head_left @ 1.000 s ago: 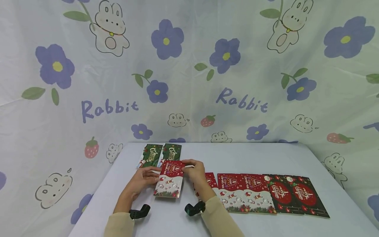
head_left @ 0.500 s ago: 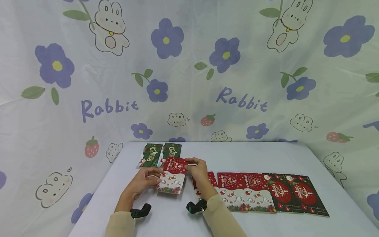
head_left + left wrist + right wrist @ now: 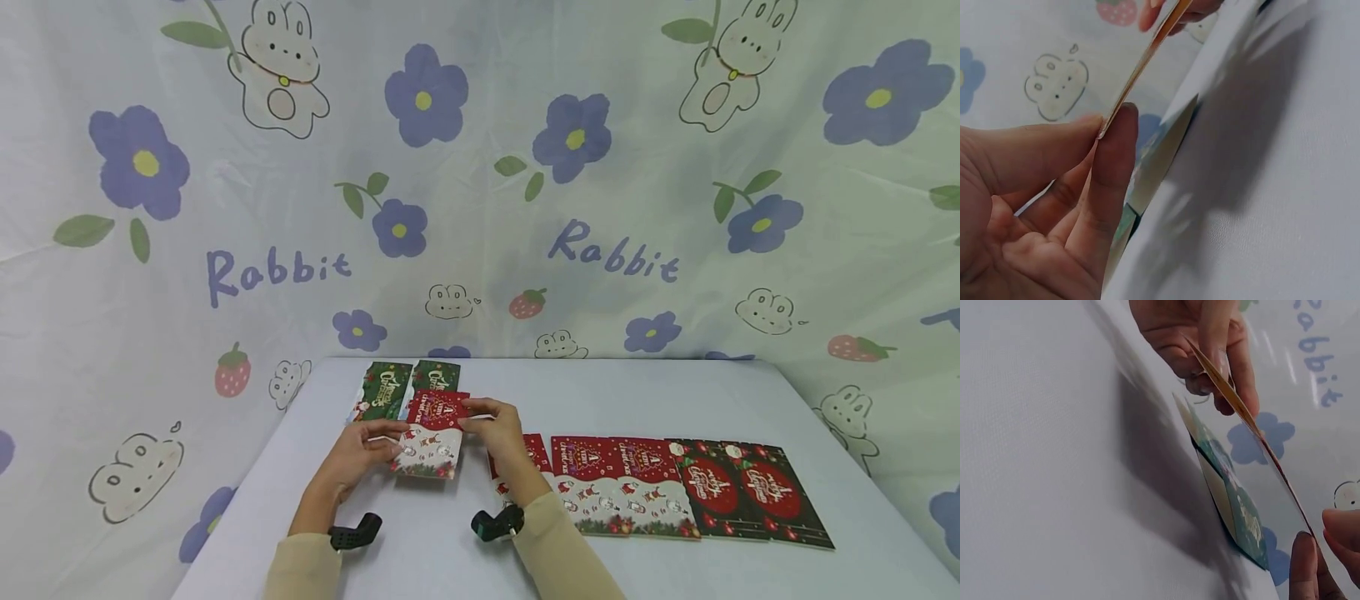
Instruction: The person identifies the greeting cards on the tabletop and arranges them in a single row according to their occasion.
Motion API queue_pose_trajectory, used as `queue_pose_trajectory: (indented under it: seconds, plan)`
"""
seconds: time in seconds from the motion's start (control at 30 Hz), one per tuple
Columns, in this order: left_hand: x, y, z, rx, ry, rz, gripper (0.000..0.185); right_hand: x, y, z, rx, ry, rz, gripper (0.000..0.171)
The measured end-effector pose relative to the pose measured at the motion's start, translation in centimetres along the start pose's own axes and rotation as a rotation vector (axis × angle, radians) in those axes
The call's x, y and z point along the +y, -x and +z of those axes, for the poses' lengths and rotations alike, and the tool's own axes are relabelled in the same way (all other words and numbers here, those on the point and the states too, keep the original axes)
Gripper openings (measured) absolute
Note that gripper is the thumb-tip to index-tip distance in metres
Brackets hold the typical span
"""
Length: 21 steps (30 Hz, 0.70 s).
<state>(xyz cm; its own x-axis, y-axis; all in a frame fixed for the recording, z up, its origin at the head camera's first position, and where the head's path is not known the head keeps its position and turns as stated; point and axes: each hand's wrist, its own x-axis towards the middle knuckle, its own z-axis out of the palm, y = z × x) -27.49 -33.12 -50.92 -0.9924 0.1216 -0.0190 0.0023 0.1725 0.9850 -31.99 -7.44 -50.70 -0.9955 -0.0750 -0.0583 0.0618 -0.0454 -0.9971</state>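
Observation:
A red and white Christmas card (image 3: pixel 429 446) is held off the table between both hands. My left hand (image 3: pixel 358 457) pinches its left edge between thumb and fingers; the left wrist view shows this grip close up, with the card (image 3: pixel 1141 65) nearly edge-on. Near the upper right corner, my right hand (image 3: pixel 498 435) pinches the opposite edge. In the right wrist view the card (image 3: pixel 1235 402) looks slightly parted, like a folded sheet. Just behind it lie two green Christmas cards, one at the left (image 3: pixel 384 392) and one partly covered by the held card (image 3: pixel 438 377).
On the white table (image 3: pixel 600 400), another red card (image 3: pixel 536 454) is partly hidden by the right forearm. Farther right lie two more red cards (image 3: pixel 585 492) and two dark cards with red circles (image 3: pixel 780 492), in a row. A rabbit-print curtain (image 3: pixel 480 167) hangs behind.
Both hands have carried the red and white card slightly away from me, toward the green cards, with a small swing right and back left. The cards on the table stay put.

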Motion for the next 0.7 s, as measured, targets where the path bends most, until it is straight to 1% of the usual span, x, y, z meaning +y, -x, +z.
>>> queue_pose_trajectory:
  seconds: [0.13, 0.23, 0.4, 0.53, 0.7]
  plan:
    - [0.18, -0.02, 0.07, 0.062, 0.019, 0.0, 0.041, -0.04, 0.16, 0.29, -0.056, 0.001, -0.027, 0.033]
    - [0.35, 0.02, 0.19, 0.12, 0.041, -0.008, 0.042, 0.02, 0.22, 0.54, -0.091, 0.014, -0.028, 0.033]
    - [0.7, 0.08, 0.28, 0.204, 0.053, -0.03, 0.043, 0.13, 0.24, 0.84, -0.121, 0.054, -0.019, 0.033]
    - [0.68, -0.01, 0.18, 0.234, 0.053, -0.048, 0.043, 0.11, 0.29, 0.96, -0.142, 0.078, -0.016, 0.035]
    - [0.34, -0.07, 0.12, 0.239, 0.059, -0.057, 0.041, 0.18, 0.42, 1.04, -0.162, 0.073, -0.016, 0.036]
